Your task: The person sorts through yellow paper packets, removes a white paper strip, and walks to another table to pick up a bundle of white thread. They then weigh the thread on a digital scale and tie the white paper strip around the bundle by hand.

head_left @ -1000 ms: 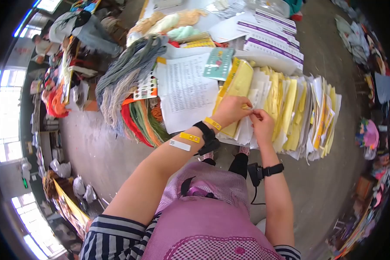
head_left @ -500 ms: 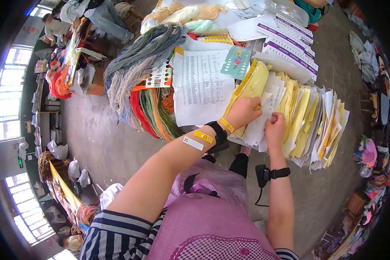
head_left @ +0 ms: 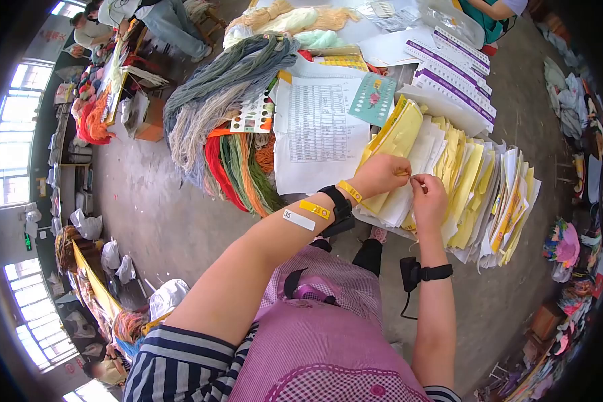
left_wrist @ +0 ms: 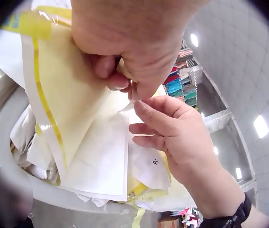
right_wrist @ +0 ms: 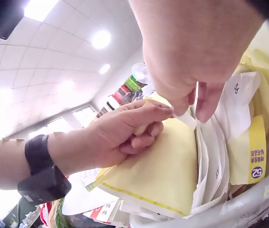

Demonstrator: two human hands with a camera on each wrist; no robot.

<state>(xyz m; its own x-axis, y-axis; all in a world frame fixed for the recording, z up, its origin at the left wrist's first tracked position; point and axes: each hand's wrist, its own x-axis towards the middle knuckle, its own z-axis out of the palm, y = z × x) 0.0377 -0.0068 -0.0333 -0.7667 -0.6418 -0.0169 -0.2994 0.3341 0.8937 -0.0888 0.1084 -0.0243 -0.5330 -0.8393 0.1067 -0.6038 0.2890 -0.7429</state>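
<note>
In the head view my left hand [head_left: 382, 175] and right hand [head_left: 430, 199] meet fingertip to fingertip over a row of upright yellow and white paper packets [head_left: 459, 181]. Between them is a small white slip of paper [right_wrist: 187, 118], pinched by the thumb and fingers of each hand. A pale yellow piece peeks out of my left fist in the right wrist view; its kind cannot be told. Beneath my left hand leans a large yellow envelope [left_wrist: 68, 95], with white sheets [left_wrist: 103, 164] beside it. One white sheet marked 56 [right_wrist: 236, 95] stands close to my right hand.
A white tub rim [right_wrist: 260, 199] surrounds the packets. Left of them lie a printed list [head_left: 318, 120], a green flower card [head_left: 373, 99], grey-blue yarn [head_left: 228, 80] and red and green yarn [head_left: 234, 174]. Purple-striped cards [head_left: 449, 84] lie behind. Another person [head_left: 506, 10] is at the far right.
My hands were together, came slightly apart half a second ago with the right one lower at the white sheets, and now meet again. The head view has shifted.
</note>
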